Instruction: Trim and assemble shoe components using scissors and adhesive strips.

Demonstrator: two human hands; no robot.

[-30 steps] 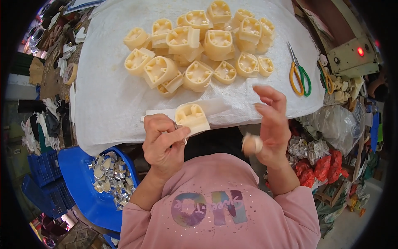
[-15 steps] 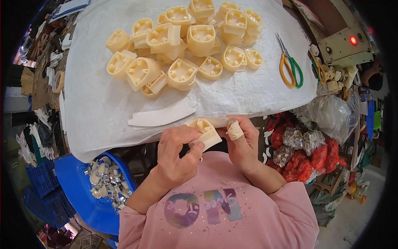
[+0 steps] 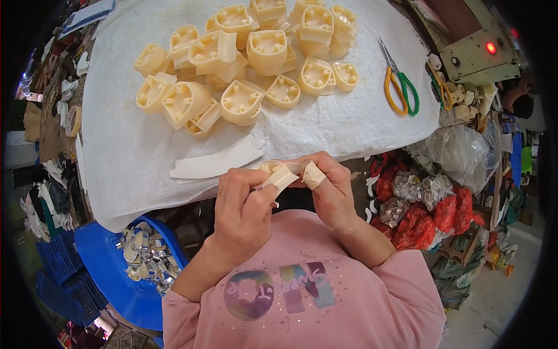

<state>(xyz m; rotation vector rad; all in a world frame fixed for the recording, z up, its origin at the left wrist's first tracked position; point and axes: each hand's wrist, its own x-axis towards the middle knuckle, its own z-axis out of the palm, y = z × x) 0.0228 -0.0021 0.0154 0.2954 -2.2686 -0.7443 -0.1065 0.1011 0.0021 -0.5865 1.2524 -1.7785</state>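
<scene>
the left hand (image 3: pixel 241 200) is closed on a cream piece (image 3: pixel 279 180), pinching it between thumb and fingers just off the table's near edge; the right hand (image 3: pixel 331 195), its thumb wrapped, curls in at the piece's right end, though what its fingertips grip is hidden. beyond them a white cloth (image 3: pixel 174 134) covers the table, bearing a pale strip (image 3: pixel 218 160), heaped cream cups (image 3: pixel 266 51) and scissors (image 3: pixel 400 90). a blue tub (image 3: pixel 96 256) of metal bits (image 3: pixel 150 253) stands at left; red bags (image 3: pixel 418 224) and a red-lit box (image 3: pixel 476 61) sit at right.
</scene>
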